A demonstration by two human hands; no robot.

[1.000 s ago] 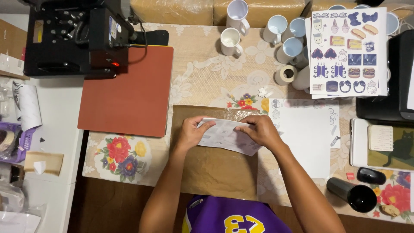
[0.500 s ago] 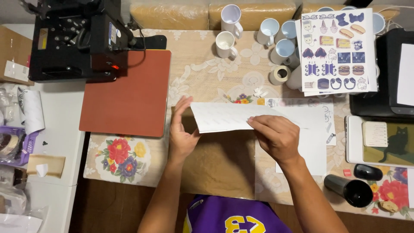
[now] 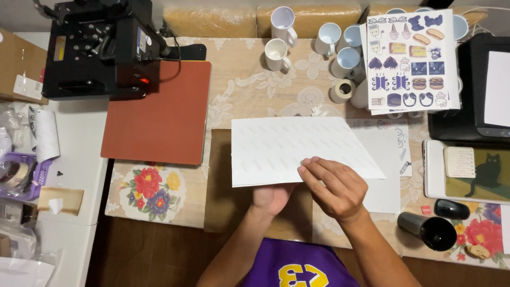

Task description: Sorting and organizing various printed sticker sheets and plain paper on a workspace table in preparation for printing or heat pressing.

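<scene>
**Both hands lifting a white sheet over the tabletop**

Left hand [image 3: 272,197] is sitting under the white sheet [image 3: 297,149], propping its near edge, fingers hidden so grip unclear. Right hand [image 3: 334,187] is pinching the same edge from above, keeping the sheet flat and centred above the brown paper [image 3: 226,180]. At 1 o'clock a sticker sheet [image 3: 409,58] with blue and brown shapes is leaning on white mugs [image 3: 313,40]. At 10 o'clock, heat press [image 3: 101,48] with red pad [image 3: 156,114]. Tape roll [image 3: 343,90] at 12.
</scene>
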